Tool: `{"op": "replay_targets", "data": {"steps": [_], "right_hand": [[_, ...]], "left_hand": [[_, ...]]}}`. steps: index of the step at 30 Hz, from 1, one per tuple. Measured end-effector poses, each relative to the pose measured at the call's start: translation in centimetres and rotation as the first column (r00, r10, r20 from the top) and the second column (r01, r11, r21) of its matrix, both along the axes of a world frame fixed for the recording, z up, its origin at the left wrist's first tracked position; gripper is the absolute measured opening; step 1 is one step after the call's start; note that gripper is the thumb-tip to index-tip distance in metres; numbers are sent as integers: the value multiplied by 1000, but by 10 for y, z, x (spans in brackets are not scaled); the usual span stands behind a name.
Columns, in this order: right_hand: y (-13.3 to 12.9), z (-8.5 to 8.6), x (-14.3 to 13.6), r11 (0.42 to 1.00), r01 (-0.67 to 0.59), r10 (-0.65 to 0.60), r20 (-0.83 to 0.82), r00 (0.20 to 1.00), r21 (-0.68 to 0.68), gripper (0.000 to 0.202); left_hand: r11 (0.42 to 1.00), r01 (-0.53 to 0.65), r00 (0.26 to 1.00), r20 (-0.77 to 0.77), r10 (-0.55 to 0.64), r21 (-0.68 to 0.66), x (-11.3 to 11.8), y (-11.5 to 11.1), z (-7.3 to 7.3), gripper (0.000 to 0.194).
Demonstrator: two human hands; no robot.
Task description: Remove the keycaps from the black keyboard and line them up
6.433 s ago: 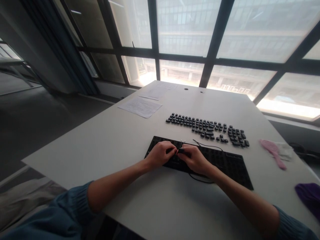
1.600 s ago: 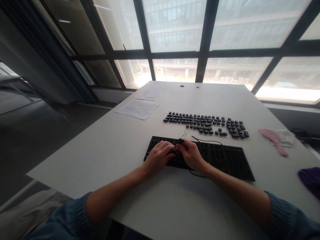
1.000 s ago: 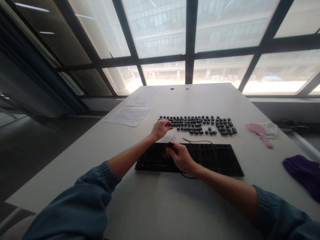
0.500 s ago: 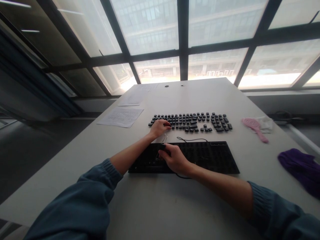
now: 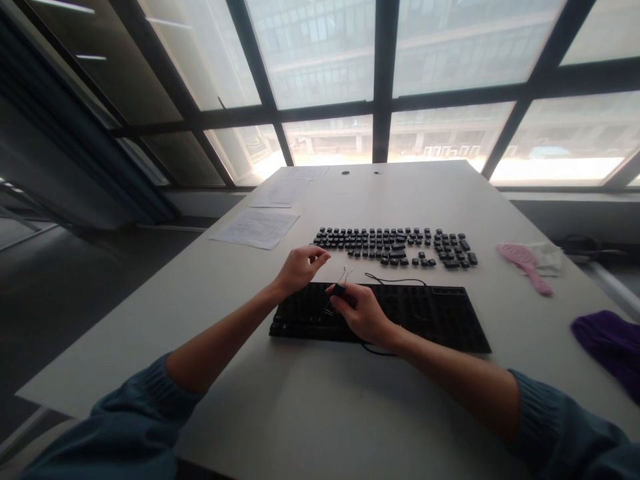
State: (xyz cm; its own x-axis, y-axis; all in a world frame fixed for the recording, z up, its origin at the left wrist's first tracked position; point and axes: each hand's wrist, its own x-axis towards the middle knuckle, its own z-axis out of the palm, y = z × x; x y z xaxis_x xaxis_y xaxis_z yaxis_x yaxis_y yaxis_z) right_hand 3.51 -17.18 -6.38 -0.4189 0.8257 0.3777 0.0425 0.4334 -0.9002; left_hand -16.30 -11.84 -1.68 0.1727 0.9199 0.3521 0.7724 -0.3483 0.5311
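A black keyboard base (image 5: 425, 313) lies across the white table, with rows of loose black keycaps (image 5: 370, 243) behind it. My right hand (image 5: 363, 312) is over the base, its fingers pinched on a small black tool with thin wire loops (image 5: 339, 289). My left hand (image 5: 300, 268) hovers between the left end of the base and the keycaps, thumb and fingers pressed together; whatever is between the fingertips, if anything, is too small to make out. A black cable (image 5: 395, 279) curls out behind the base.
Printed papers (image 5: 257, 228) lie on the table's left side. To the right are a pink hairbrush (image 5: 525, 265) on white tissue (image 5: 550, 259) and a purple cloth (image 5: 607, 347). Large windows (image 5: 310, 53) stand behind the table (image 5: 350, 413).
My left hand has pulled back from the keycaps, moving left and toward me. My right hand keeps its hold on the tool over the base. The camera's view has shifted slightly.
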Motion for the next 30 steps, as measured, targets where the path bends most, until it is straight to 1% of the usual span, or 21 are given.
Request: {"op": "replay_targets", "data": {"steps": [3,5,7,10,14,16,20,22,27,28,30], "right_hand": [[0,5,-2,1000,-7,5,47,999,25,14],[-1,9,-4,998,-33,29,79,996,49,17],[-1,10,-6,997,-64,58,110,992,53,23],[1,7,-8,997,-74,70,150,986,20,27],[3,4,-11,994,-101,105,175,979,-34,26],[4,6,-13,991,-135,137,185,973,-27,26],[3,13,-17,980,-190,174,224,959,52,27],[2,14,-17,974,-209,185,233,955,85,25],[-4,8,-14,951,-259,216,242,946,165,19],[-5,6,-13,949,-256,209,237,949,185,19],[-7,3,-13,947,-238,190,221,956,216,17]], "left_hand": [[999,32,999,-12,-33,-35,-7,-35,-4,29],[996,53,998,-17,-55,-72,-9,-54,-8,27],[992,73,997,-13,-75,-103,-10,-67,-12,25],[990,89,996,9,-88,-112,-10,-79,-20,22],[992,90,994,68,-84,-91,-9,-86,-30,21],[993,88,993,90,-80,-82,-9,-87,-33,22],[992,82,990,123,-70,-92,-9,-87,-34,23],[992,82,989,134,-69,-96,-9,-87,-34,22],[994,84,988,137,-73,-76,-10,-87,-34,22],[993,95,988,133,-85,-73,-10,-88,-33,21],[984,157,983,106,-148,-82,-12,-90,-28,18]]}}
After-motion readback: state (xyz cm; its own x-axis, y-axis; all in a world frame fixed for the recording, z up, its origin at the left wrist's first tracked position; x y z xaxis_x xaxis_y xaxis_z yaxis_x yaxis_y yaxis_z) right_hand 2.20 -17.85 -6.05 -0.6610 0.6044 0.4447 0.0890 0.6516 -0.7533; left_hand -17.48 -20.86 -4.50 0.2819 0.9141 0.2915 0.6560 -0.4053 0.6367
